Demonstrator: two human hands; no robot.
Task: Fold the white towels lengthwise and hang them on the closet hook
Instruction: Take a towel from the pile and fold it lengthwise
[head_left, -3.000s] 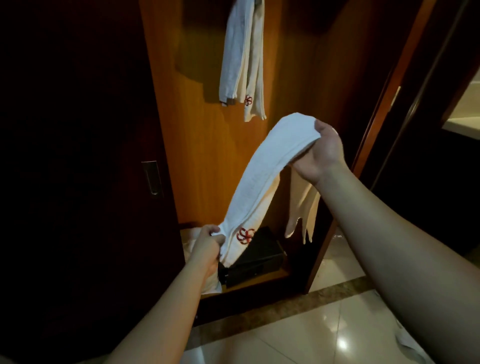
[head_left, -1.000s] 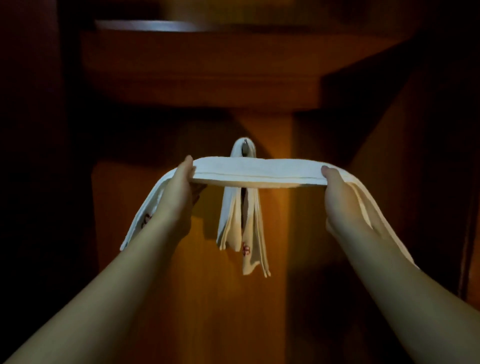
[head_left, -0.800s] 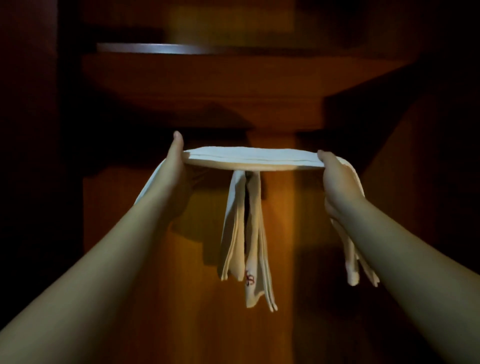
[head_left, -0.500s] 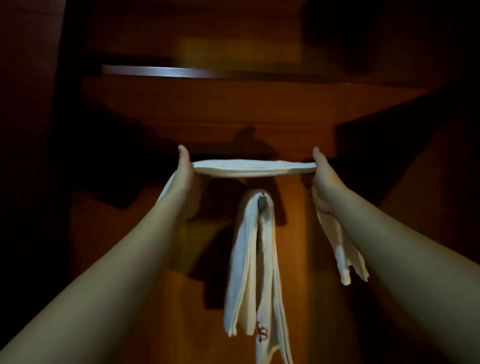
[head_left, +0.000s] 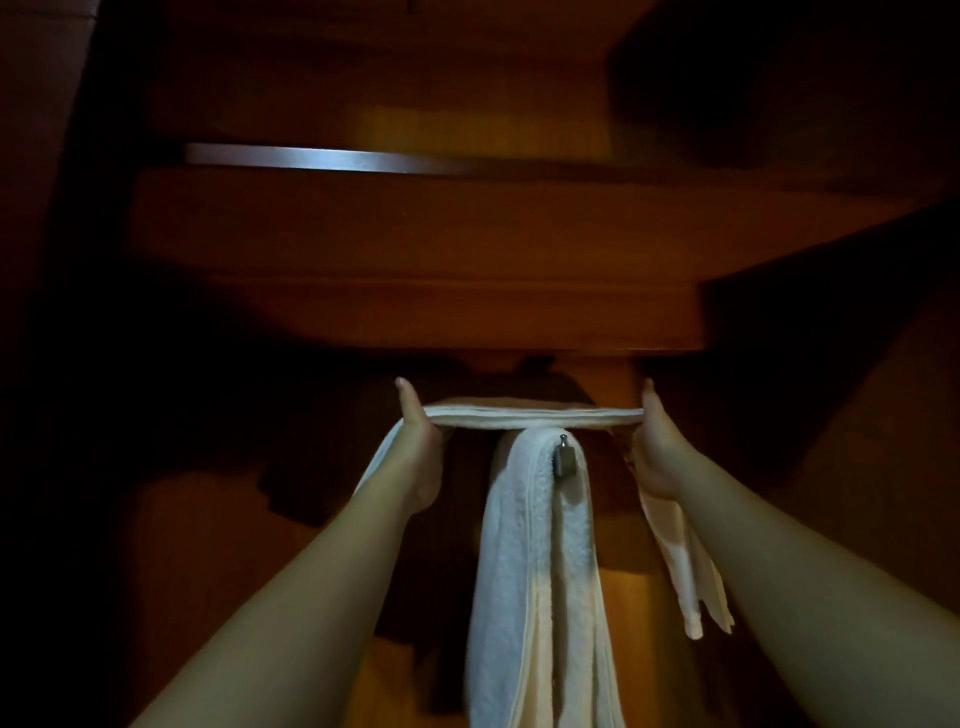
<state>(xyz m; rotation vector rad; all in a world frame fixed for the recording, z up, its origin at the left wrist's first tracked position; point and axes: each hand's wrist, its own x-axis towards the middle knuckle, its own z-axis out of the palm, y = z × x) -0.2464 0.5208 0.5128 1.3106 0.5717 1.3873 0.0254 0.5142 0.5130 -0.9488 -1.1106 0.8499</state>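
A folded white towel (head_left: 530, 417) is stretched flat and level between my two hands, just above the metal closet hook (head_left: 563, 457). My left hand (head_left: 421, 441) holds its left part, thumb on top, and the end hangs down behind my wrist. My right hand (head_left: 655, 441) holds the right part; that end (head_left: 685, 571) dangles below it. Another white towel (head_left: 535, 582) hangs draped over the hook, directly under the stretched one. The fingers of both hands are hidden beneath the cloth.
A wooden shelf (head_left: 415, 260) juts out right above the hands, with a pale front edge strip (head_left: 311, 156). The wooden closet back panel (head_left: 618, 597) is behind the hook. Dark closet walls close in on both sides.
The view tilted upward from the closet floor to the hook. My hands raised the folded towel, held level, and brought it closer to the back panel, now just over the hook.
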